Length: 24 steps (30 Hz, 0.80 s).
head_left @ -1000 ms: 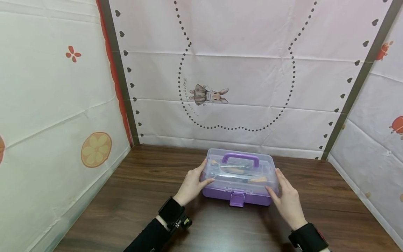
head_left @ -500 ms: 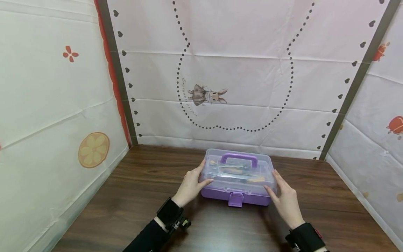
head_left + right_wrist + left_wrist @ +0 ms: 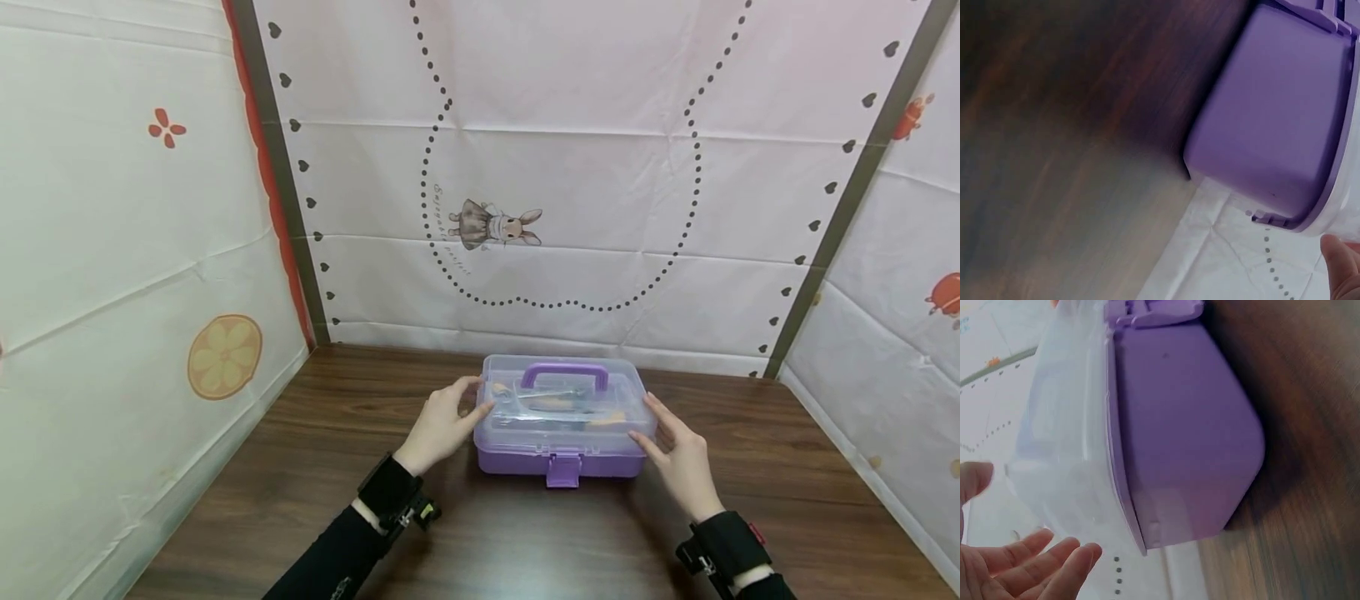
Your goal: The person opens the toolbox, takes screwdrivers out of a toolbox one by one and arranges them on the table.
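Note:
A storage box with a purple base (image 3: 517, 462) and a clear lid (image 3: 562, 433) sits on the table in the head view. Its purple handle (image 3: 566, 371) lies on the lid, and a purple latch (image 3: 564, 471) is at the front. Blurry tan and dark items show through the lid. My left hand (image 3: 438, 421) is at the lid's left end, fingers loosely bent; the left wrist view shows a small gap to the lid. At the right end, my right hand (image 3: 682, 462) has its fingers extended along the lid's side. Only a fingertip of it (image 3: 1338, 265) shows in the right wrist view.
The brown wood-grain table (image 3: 315, 492) runs back to a white printed cloth wall (image 3: 570, 183). More printed cloth stands on the left (image 3: 112, 250) and right (image 3: 892, 350). Black camera straps circle both wrists.
The box has turned slightly and shifted a little left. My left hand has moved left and drawn away from the lid's front corner. My right hand stays at the right end.

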Motion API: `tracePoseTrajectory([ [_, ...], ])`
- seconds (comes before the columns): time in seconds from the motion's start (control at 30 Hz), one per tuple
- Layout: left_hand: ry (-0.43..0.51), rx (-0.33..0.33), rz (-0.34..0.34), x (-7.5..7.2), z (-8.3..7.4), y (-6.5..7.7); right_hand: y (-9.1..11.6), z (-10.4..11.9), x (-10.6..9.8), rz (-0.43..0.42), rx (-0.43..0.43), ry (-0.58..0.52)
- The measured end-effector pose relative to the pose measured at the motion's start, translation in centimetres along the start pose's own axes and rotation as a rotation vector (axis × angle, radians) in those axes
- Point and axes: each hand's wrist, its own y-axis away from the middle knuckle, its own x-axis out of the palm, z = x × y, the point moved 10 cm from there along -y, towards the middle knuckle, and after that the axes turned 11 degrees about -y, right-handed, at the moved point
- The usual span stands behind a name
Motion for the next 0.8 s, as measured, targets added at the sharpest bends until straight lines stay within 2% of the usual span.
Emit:
tracePoseTrajectory([
  [0.1,0.026,-0.007,0.049,0.5,1.1,-1.1,-0.3,-0.5,0.1,0.016,0.029,-0.016],
  [0.27,0.023,-0.024,0.174,2.2,3.1,-2.8,-0.5,-0.5,0.2,0.029,0.037,-0.047],
  [0.4,0.088,-0.036,0.237,3.1,3.9,-3.8,-0.6,-0.5,0.2,0.036,0.027,-0.056],
  [0.57,0.164,-0.008,0.244,3.2,3.6,-4.4,-1.1,-0.6,0.5,0.056,0.03,-0.065],
  [0.8,0.23,-0.009,0.195,3.1,3.9,-4.0,-2.0,-0.6,0.8,0.065,0.011,-0.013],
])
